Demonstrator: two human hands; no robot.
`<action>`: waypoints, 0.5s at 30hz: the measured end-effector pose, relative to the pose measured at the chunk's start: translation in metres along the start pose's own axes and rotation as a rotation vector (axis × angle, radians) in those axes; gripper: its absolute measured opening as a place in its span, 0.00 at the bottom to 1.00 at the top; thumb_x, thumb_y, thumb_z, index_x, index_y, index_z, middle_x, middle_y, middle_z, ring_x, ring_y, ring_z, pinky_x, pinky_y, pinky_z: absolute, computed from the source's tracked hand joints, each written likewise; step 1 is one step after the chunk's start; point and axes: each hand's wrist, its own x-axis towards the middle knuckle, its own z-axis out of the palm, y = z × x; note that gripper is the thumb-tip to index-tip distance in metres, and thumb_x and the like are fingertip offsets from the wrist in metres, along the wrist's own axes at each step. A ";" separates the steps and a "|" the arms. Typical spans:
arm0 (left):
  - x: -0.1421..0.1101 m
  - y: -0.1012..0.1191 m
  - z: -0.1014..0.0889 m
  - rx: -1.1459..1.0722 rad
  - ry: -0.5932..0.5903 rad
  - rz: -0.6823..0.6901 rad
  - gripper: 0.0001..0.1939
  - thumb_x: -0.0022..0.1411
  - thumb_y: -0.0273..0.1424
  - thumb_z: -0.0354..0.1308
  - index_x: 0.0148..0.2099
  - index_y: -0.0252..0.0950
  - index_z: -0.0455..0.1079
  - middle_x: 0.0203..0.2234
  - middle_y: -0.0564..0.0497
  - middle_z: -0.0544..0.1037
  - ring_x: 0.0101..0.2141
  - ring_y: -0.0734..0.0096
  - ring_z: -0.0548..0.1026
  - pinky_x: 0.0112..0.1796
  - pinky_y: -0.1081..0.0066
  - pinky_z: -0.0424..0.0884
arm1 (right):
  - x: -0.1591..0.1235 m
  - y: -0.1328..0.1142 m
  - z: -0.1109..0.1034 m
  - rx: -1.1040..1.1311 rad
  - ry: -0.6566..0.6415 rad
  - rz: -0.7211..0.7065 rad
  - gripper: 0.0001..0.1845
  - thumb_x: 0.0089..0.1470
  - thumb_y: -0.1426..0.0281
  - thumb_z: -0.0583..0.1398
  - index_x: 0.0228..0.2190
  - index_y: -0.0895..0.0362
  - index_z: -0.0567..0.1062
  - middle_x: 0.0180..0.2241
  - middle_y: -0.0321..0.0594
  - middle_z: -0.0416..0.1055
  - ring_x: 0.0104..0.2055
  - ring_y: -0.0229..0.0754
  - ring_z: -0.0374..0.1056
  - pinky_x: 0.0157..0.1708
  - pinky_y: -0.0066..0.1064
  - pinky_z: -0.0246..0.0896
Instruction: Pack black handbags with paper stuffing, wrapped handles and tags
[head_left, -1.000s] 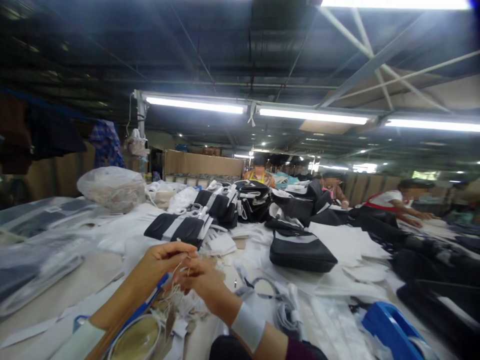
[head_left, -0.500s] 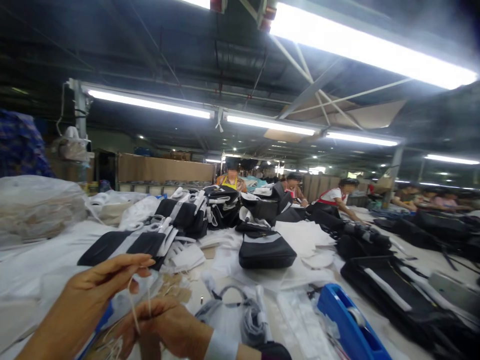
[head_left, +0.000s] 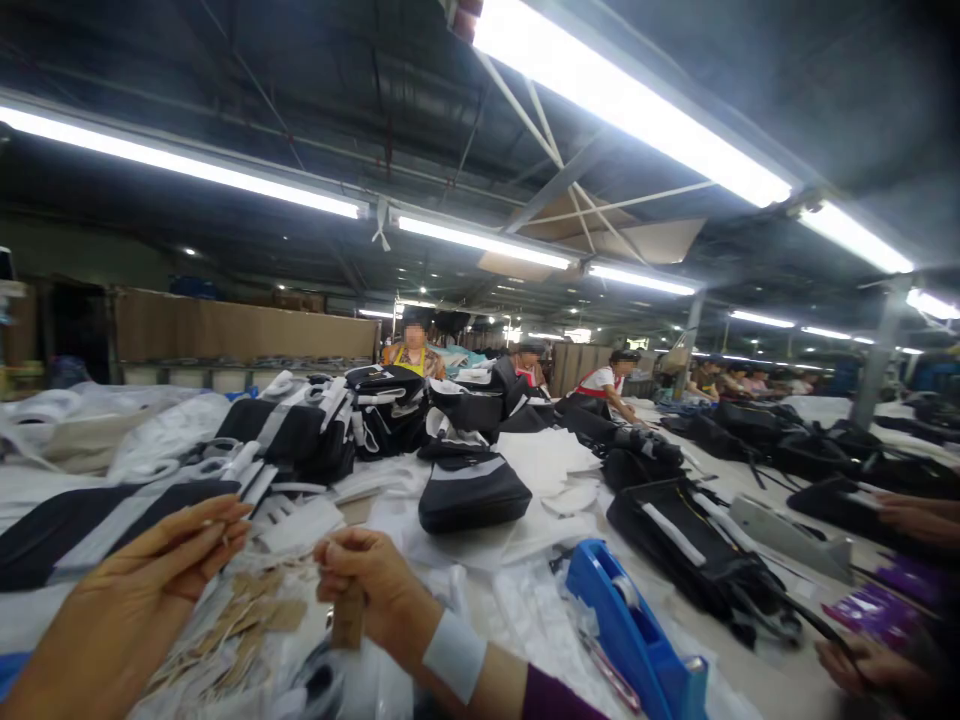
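Note:
My left hand (head_left: 161, 565) is at the lower left, thumb and fingers pinched together. A small pale bit shows at its fingertips, too small to make out. Apart from it, on the right, my right hand (head_left: 375, 580) is closed on a brown hang tag (head_left: 347, 618), which dangles under the fingers. A pale band circles that wrist. Between and below the hands lies a loose heap of brown tags (head_left: 259, 615) with pale strings, on clear plastic.
A black bag (head_left: 472, 500) with a grey strip lies ahead on white sheets. A blue tape dispenser (head_left: 637, 630) stands at right, near an open black bag (head_left: 697, 550). Stacked black bags (head_left: 292, 430) fill the left. Another person's hands (head_left: 870, 660) are at far right.
My hands have moved apart, and the pale string that ran between them no longer shows there. The right hand has risen, bringing the tag into clearer view. The view has turned right.

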 end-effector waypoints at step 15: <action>-0.031 -0.132 0.104 0.666 -0.438 -0.214 0.04 0.45 0.24 0.58 0.27 0.33 0.73 0.24 0.48 0.78 0.31 0.61 0.77 0.36 0.63 0.74 | -0.005 -0.118 -0.113 -0.850 0.326 -0.033 0.06 0.54 0.68 0.57 0.30 0.59 0.71 0.17 0.28 0.54 0.20 0.31 0.50 0.21 0.24 0.44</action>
